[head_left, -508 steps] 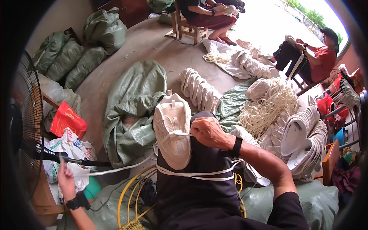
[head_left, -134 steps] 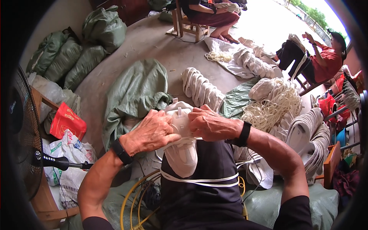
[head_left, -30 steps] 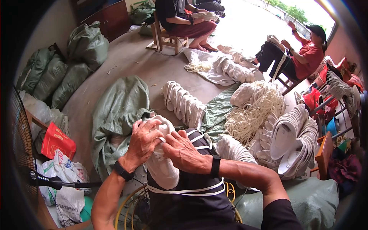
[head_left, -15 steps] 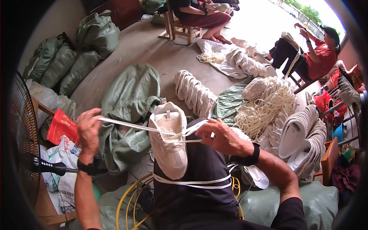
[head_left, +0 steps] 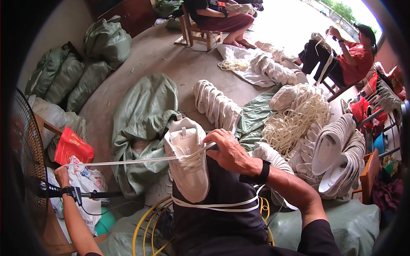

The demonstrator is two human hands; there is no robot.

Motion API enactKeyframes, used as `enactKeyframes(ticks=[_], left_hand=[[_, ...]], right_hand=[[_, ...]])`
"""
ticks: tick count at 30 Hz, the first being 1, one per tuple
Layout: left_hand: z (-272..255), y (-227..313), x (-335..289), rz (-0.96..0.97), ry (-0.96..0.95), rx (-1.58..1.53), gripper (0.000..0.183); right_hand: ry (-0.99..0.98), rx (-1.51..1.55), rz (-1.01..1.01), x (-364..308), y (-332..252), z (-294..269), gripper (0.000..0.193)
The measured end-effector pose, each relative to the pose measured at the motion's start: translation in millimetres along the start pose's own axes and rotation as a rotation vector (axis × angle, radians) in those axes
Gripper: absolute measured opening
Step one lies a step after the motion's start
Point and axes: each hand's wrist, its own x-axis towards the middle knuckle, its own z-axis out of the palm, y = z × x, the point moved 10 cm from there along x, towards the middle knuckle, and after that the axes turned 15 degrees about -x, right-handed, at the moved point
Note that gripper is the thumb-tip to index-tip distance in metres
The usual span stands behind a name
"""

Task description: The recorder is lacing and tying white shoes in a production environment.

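Note:
A white sneaker rests on my dark-trousered leg, toe toward me, its laces threaded through the upper eyelets. One white shoelace runs taut from its throat far out to the left. My left hand is closed on the end of that lace, beside the red bag. At the shoe's right edge, my right hand has its fingers bent and pinched on a short stretch of lace; its fingertips are partly hidden. Another white cord loops around my leg below the toe.
A heap of loose laces and stacked shoe uppers lie ahead and right. Green sacks sit in front and at left. A fan stands close to my left arm. Two people sit working farther off, one in red.
My left hand has pulled farther left and down, drawing the lace longer and straighter. My right hand has moved left against the shoe's edge, and the loose loops there have tightened.

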Motion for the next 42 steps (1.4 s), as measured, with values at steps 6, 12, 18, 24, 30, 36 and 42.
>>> enactKeyframes(ticks=[6, 12, 18, 24, 30, 36, 42], left_hand=[[133, 38, -52, 0.329, -0.376, 0.101, 0.019], [158, 329, -244, 0.684, -0.42, -0.295, 0.04], [153, 493, -377, 1.063, -0.667, -0.45, 0.031], [169, 497, -392, 1.159, -0.694, -0.395, 0.019], [168, 489, -379, 1.035, -0.783, -0.451, 0.013], [169, 457, -349, 0.967, -0.794, -0.387, 0.013], [211, 398, -329, 0.246, -1.18, -0.626, 0.024]], right_hand=[[-0.045, -0.111, -0.02, -3, 5, 15, 0.022], [0.066, -0.198, -0.254, -7, -11, -7, 0.013], [-0.005, -0.352, -0.314, -29, -27, -42, 0.013], [0.021, -0.506, -0.285, -48, -17, -77, 0.015], [0.058, -0.621, -0.244, -54, 15, -96, 0.011], [0.138, -0.746, -0.176, -54, 65, -115, 0.005], [0.183, -0.859, 0.031, -64, 147, -121, 0.003]])
